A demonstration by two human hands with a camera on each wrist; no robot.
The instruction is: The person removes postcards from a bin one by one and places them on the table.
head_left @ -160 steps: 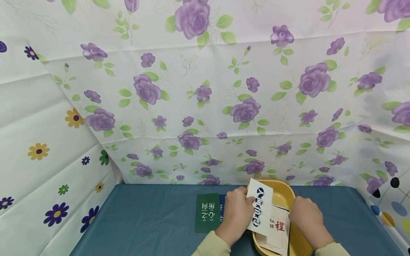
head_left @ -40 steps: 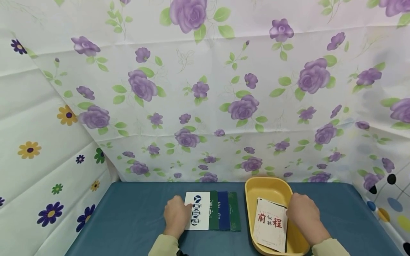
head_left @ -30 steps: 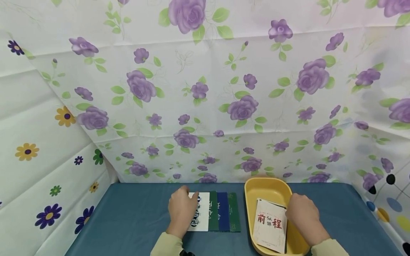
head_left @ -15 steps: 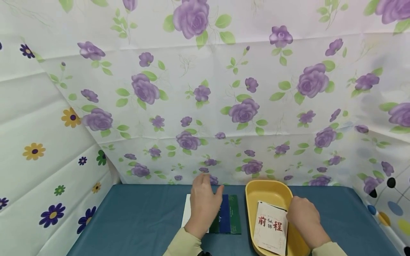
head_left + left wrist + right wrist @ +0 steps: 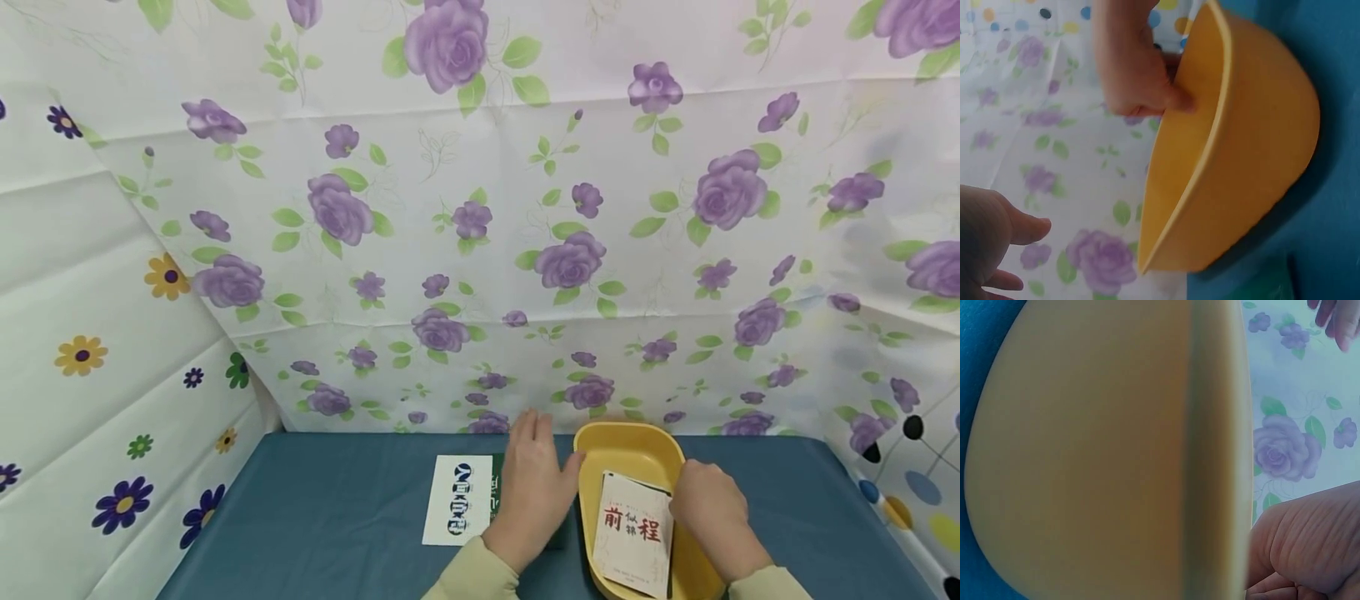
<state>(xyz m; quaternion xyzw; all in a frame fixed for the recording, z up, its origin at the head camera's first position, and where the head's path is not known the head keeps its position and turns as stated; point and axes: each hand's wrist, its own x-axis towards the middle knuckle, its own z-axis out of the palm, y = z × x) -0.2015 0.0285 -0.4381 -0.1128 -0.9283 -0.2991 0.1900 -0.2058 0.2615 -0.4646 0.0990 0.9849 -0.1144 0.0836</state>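
With fingers straight and thumb spread, my left hand point(image 5: 534, 492) hovers over the row of cards, holding nothing; it also shows at the left edge of the left wrist view. A white card point(image 5: 455, 502) with dark blue lettering lies leftmost in the overlapping row. Part of a green card point(image 5: 497, 487) shows beside it; the rest of the row is hidden under the hand. My right hand point(image 5: 711, 517) grips the right rim of a yellow plastic basin point(image 5: 626, 429), thumb inside in the left wrist view. In the basin lies a cream card point(image 5: 632, 537) with red characters, over a darker one.
A blue-green cloth covers the table point(image 5: 337, 500). Behind it rises a white floral sheet point(image 5: 480, 250), with another patterned sheet point(image 5: 90, 433) at left. The basin's tall wall point(image 5: 1260, 137) stands close to my left hand.
Earlier my left hand held the white card over the basin; now that card lies at the row's left end, released. The left hand has since swept right toward the basin. My right hand stays at the rim.
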